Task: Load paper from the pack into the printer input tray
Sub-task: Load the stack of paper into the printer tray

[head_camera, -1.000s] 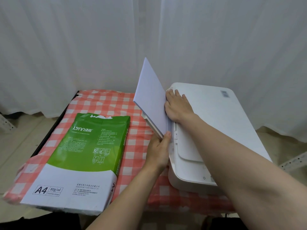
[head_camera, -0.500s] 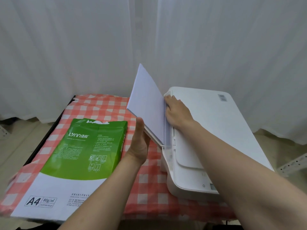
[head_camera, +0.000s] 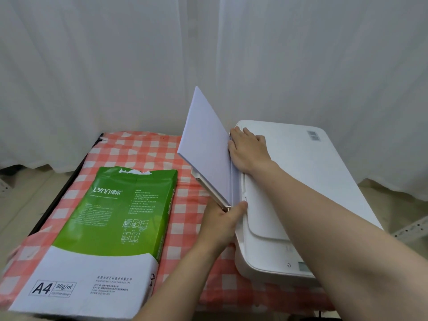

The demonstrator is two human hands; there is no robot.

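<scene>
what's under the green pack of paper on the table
The green paper pack lies flat on a red-and-white checked tablecloth, which shows all round it. Whatever lies directly beneath the pack is covered and cannot be seen.

Soft, even daylight filters through the white curtain [head_camera: 208, 54]; shadows are faint, edges bow from wide-angle distortion.

Green-white pack [head_camera: 108, 228], red-checked tablecloth [head_camera: 148, 154]

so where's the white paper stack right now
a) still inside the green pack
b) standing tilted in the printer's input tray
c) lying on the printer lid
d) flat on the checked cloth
b: the paper stack stands tilted in the input tray at the printer's left edge, a hand at each end.
</scene>
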